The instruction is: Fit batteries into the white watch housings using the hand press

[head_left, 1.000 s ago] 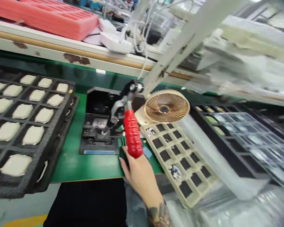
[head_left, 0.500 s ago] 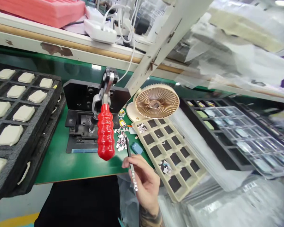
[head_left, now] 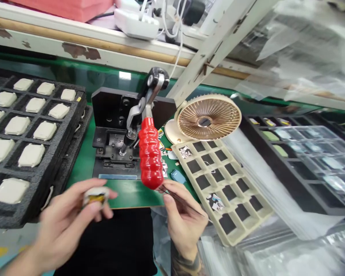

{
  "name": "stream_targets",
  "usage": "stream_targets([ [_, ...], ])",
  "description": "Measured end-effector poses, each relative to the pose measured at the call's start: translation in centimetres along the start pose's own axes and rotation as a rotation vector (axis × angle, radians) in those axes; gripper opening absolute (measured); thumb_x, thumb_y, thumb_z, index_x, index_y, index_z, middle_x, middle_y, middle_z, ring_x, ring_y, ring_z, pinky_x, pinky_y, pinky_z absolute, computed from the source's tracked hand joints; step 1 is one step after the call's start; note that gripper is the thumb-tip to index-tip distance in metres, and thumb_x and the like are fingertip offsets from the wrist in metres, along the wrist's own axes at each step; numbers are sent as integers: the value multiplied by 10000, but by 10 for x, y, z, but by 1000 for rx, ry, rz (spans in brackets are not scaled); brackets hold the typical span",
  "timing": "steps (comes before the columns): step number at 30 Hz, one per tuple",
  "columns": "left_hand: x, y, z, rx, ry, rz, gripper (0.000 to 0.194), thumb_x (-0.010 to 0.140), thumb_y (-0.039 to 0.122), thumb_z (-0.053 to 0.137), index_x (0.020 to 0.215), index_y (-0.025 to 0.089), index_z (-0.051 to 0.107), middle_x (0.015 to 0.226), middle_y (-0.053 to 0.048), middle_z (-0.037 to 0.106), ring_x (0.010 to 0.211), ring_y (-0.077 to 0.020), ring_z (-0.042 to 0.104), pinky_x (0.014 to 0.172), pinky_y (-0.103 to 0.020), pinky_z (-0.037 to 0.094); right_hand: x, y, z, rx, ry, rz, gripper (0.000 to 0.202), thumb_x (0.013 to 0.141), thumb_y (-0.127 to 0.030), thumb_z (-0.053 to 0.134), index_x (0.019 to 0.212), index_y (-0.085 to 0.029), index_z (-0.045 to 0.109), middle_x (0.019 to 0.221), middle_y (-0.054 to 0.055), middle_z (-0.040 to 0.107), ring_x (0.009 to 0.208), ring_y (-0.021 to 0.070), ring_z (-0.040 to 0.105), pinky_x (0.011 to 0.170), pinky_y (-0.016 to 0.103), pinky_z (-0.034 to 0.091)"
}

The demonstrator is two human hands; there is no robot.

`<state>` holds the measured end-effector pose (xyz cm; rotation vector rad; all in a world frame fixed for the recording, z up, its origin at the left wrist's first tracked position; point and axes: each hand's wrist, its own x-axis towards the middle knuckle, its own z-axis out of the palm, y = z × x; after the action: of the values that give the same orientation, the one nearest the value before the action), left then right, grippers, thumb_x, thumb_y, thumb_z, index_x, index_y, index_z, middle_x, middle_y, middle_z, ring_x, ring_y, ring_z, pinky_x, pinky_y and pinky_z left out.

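Observation:
My left hand [head_left: 71,218] is closed around a small white casing [head_left: 95,196] with a yellowish inside, over the front edge of the green mat. In my right hand [head_left: 184,218] are dark tweezers [head_left: 179,200], pinched between thumb and fingers, their tips partly hidden behind the red handle [head_left: 151,153]. That handle belongs to a black toggle clamp press [head_left: 115,145] standing on the mat. Behind the handle lie small white pieces [head_left: 164,168], partly hidden. A blue block [head_left: 178,176] rests just beyond my right hand.
At the left, stacked black foam trays [head_left: 60,132] hold white casings. A fan [head_left: 208,117] stands behind a beige compartment tray [head_left: 218,172] with small pieces in two compartments. Dark trays [head_left: 299,168] and plastic sheets [head_left: 264,184] lie at the right. A slanted post [head_left: 207,57] rises behind.
My left hand has come into view holding the white casing. My right hand still has the tweezers, now turned more sideways and near the red handle's end. The whole view has shifted.

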<state>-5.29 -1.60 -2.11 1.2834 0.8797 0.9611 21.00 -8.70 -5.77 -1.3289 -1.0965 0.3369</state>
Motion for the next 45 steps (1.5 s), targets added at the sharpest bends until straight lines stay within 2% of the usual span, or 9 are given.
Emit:
stream_targets([
  [3,32,-37,42,-168,-39,-127,430,1066,400,719,1431,175,691,1143,-158,837,742,-215,797,605,-299,632,-6,-2,18,92,23,-13,285,981,-110,748,1186,-293,823,1117,67,826,944,240,828,735,365,719],
  [6,47,-59,60,-174,-68,-160,466,1069,427,713,1456,169,676,1064,-126,840,724,-193,782,614,-277,614,-14,4,33,97,45,-17,294,975,-100,749,1194,-287,812,1070,65,829,881,248,831,748,410,723],
  [15,37,-61,50,-39,-144,-110,431,1106,395,666,1495,211,685,864,-33,786,743,-169,755,709,-273,627,-19,16,46,145,-22,31,257,983,-84,739,1149,-266,810,1071,76,821,948,248,824,823,428,723],
  [28,40,-59,49,-75,-179,-113,454,1091,390,683,1503,201,702,916,-61,804,770,-195,775,719,-297,645,-17,16,51,162,7,80,150,1004,-155,740,1112,-240,800,1052,93,813,917,241,807,771,401,714],
  [32,40,-62,49,-119,-176,-107,454,1072,374,712,1491,199,706,941,-74,820,783,-209,787,707,-301,656,-10,9,49,377,-140,295,92,1070,-221,674,1108,-237,756,898,40,788,743,188,777,670,329,681],
  [34,41,-63,50,-147,-136,-112,451,1066,376,722,1483,205,700,1081,-106,837,824,-215,800,727,-309,669,-10,3,43,407,-233,261,105,1058,-214,686,1118,-249,766,921,43,788,761,195,780,674,340,686],
  [37,44,-62,54,-215,-76,-119,469,1064,391,727,1480,181,671,1165,-147,834,822,-222,812,700,-311,666,-16,0,34,281,-88,89,188,1012,-173,730,1166,-262,793,1040,78,797,922,241,799,758,397,711],
  [40,46,-57,55,-243,-46,-108,456,1059,377,739,1453,161,664,1089,-139,837,765,-213,807,669,-306,656,-22,8,33,147,105,63,195,993,-173,754,1168,-244,802,1072,99,795,986,274,804,790,433,720],
  [45,46,-52,53,-277,-86,-132,473,1089,423,689,1484,166,651,1152,-154,825,875,-241,826,760,-350,679,-18,20,39,172,28,201,76,1020,-247,743,1079,-212,776,1011,90,796,776,213,788,713,375,692],
])
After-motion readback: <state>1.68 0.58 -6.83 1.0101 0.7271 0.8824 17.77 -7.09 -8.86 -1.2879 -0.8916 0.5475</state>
